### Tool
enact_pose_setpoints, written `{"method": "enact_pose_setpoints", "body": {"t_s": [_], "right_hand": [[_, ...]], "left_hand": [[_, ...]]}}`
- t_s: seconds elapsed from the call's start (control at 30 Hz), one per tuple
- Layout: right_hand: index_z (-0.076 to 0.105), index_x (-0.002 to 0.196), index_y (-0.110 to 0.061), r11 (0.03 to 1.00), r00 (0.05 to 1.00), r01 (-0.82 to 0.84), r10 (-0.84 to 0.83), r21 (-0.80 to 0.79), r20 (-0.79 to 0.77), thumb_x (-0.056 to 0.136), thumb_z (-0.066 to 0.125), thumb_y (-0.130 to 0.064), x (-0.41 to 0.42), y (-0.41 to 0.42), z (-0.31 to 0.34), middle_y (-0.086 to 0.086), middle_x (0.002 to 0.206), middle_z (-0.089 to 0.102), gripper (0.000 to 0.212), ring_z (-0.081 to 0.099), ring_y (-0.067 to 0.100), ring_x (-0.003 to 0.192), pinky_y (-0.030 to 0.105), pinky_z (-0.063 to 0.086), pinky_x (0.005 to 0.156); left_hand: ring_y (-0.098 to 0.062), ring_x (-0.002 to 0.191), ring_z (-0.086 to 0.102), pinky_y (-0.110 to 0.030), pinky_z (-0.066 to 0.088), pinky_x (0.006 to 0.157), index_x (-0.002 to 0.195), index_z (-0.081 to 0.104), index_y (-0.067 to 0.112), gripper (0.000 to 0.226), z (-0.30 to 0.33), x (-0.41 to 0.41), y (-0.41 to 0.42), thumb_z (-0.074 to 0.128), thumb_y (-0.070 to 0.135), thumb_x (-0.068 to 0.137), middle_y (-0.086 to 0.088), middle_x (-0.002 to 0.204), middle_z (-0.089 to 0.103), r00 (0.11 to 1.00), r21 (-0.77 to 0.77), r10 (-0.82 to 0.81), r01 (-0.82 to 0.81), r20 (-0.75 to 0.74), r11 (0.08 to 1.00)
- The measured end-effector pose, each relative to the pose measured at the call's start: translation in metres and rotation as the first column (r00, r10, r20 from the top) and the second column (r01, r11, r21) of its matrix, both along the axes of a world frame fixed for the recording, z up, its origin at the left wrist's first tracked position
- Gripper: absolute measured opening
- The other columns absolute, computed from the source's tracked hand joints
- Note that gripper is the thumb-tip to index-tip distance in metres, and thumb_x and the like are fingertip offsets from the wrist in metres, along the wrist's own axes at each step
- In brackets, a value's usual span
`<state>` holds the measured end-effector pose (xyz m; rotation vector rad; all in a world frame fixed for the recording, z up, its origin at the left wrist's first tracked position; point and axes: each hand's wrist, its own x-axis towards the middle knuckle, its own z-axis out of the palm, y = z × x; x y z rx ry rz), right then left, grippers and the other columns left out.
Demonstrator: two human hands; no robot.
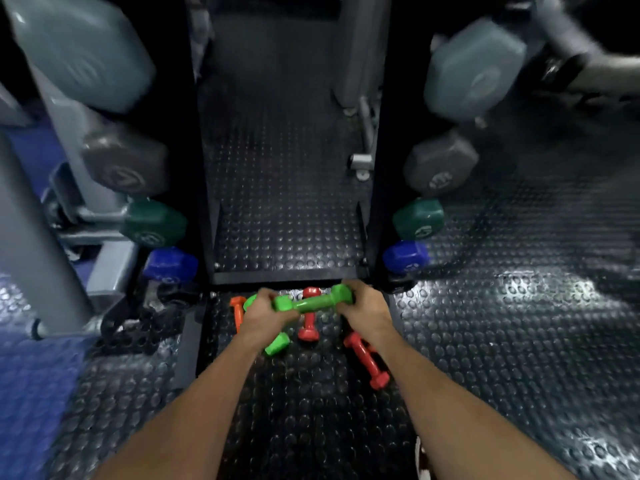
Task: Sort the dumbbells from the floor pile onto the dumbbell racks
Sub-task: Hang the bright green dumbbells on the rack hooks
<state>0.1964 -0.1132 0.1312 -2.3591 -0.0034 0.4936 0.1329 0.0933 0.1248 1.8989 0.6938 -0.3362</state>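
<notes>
A: How will that green dumbbell (313,301) handle?

B: Light, I'd judge. It is small next to the racked ones, with a smooth glossy coat, likely vinyl. Stiff, not fragile, maybe a little slick on the heads.

A: Where should it be held?

B: At the thin bar between the two heads, where fingers can wrap round. Right now the left hand (268,315) curls about its near head and the right hand (363,306) grips the far head, so it hangs crosswise between them, just above the floor (485,323) at the foot of the rack (287,277).

A: And the rest of the pile?

B: A second green one (277,342) lies partly under the left wrist, an orange one (238,311) to its left, a red one (309,323) between the hands, another red (367,363) under the right forearm. All are bright, with blocky heads.

A: The racks?

B: Blue (405,256), dark green (417,218) and grey (440,164) heads sit in rising tiers on both sides, blurred.
</notes>
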Motion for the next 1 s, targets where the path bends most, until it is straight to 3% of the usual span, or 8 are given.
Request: {"method": "enact_pose_setpoints", "body": {"t_s": [0.17, 0.27, 0.47, 0.57, 0.67, 0.77, 0.83, 1.0], "right_hand": [[0.070, 0.118, -0.030, 0.999, 0.997, -0.033, 0.032, 0.017, 0.074, 0.084, 0.074, -0.024, -0.011, 0.001, 0.071, -0.004, 0.095, 0.074, 0.035, 0.068, 0.015, 0.085, 0.027, 0.048, 0.068], [0.070, 0.123, -0.026, 0.998, 0.992, -0.048, 0.044, 0.033, 0.118, 0.084, 0.076, -0.027, -0.019, 0.000, 0.109, -0.007, 0.096, 0.071, 0.039, 0.066, 0.012, 0.087, 0.023, 0.045, 0.068], [0.067, 0.131, -0.023, 0.995, 0.978, -0.080, 0.067, 0.059, 0.196, 0.085, 0.076, -0.023, -0.038, 0.001, 0.186, -0.005, 0.108, 0.071, 0.047, 0.066, 0.012, 0.095, 0.022, 0.049, 0.079], [0.066, 0.132, -0.022, 0.989, 0.965, -0.123, 0.099, 0.084, 0.244, 0.087, 0.076, -0.027, -0.046, 0.002, 0.220, -0.007, 0.112, 0.070, 0.046, 0.066, 0.013, 0.105, 0.025, 0.049, 0.088], [0.064, 0.133, -0.029, 0.979, 0.963, -0.124, 0.079, 0.164, 0.259, 0.089, 0.075, -0.035, -0.053, 0.003, 0.257, -0.011, 0.117, 0.070, 0.046, 0.065, 0.009, 0.108, 0.031, 0.051, 0.097], [0.065, 0.114, -0.040, 0.946, 0.960, -0.141, 0.058, 0.291, 0.275, 0.091, 0.077, -0.037, -0.060, 0.008, 0.293, -0.012, 0.108, 0.072, 0.026, 0.067, 0.005, 0.099, 0.025, 0.052, 0.088], [0.067, 0.106, -0.041, 0.901, 0.963, -0.150, 0.040, 0.406, 0.267, 0.092, 0.078, -0.037, -0.065, 0.013, 0.318, -0.009, 0.102, 0.075, 0.018, 0.069, 0.003, 0.095, 0.021, 0.052, 0.084], [0.067, 0.111, -0.023, 0.786, 0.982, -0.165, 0.078, 0.596, 0.170, 0.089, 0.080, -0.037, -0.070, 0.026, 0.379, 0.007, 0.106, 0.075, 0.029, 0.075, 0.019, 0.093, 0.050, 0.063, 0.088]], "left_hand": [[-0.014, 0.090, 0.070, -0.030, 0.055, 0.073, 0.117, 0.058, 0.019, 0.054, 0.074, -0.016, 0.006, 0.091, 0.022, 0.074, 0.000, 0.100, 0.073, 0.997, -0.080, 0.008, -0.002, 0.078, 0.997], [-0.011, 0.091, 0.070, -0.024, 0.052, 0.072, 0.117, 0.060, 0.020, 0.054, 0.116, -0.029, 0.011, 0.092, 0.017, 0.074, 0.001, 0.102, 0.074, 0.993, -0.139, -0.027, 0.043, 0.115, 0.989], [-0.011, 0.080, 0.072, -0.019, 0.053, 0.063, 0.112, 0.065, 0.015, 0.050, 0.191, -0.054, 0.022, 0.094, 0.022, 0.071, -0.002, 0.098, 0.074, 0.970, -0.177, -0.027, 0.071, 0.240, 0.982], [-0.008, 0.066, 0.066, -0.021, 0.050, 0.059, 0.108, 0.069, 0.011, 0.042, 0.232, -0.065, 0.026, 0.092, 0.017, 0.073, 0.002, 0.081, 0.072, 0.946, -0.210, 0.032, 0.039, 0.323, 0.977], [-0.009, 0.076, 0.071, -0.021, 0.053, 0.068, 0.109, 0.073, 0.016, 0.043, 0.273, -0.072, 0.029, 0.092, 0.022, 0.071, 0.002, 0.084, 0.076, 0.904, -0.223, 0.097, -0.002, 0.417, 0.975], [-0.020, 0.095, 0.075, -0.037, 0.059, 0.090, 0.113, 0.074, 0.021, 0.045, 0.313, -0.075, 0.038, 0.090, 0.032, 0.072, 0.001, 0.099, 0.080, 0.862, -0.265, 0.163, -0.035, 0.479, 0.964], [-0.023, 0.098, 0.074, -0.041, 0.056, 0.093, 0.110, 0.075, 0.019, 0.037, 0.339, -0.078, 0.041, 0.088, 0.027, 0.076, -0.004, 0.102, 0.080, 0.845, -0.312, 0.212, -0.057, 0.490, 0.948], [-0.013, 0.070, 0.062, -0.029, 0.044, 0.062, 0.101, 0.077, 0.012, 0.018, 0.398, -0.088, 0.048, 0.080, 0.019, 0.084, -0.007, 0.086, 0.077, 0.769, -0.390, 0.321, -0.103, 0.553, 0.915]]}}
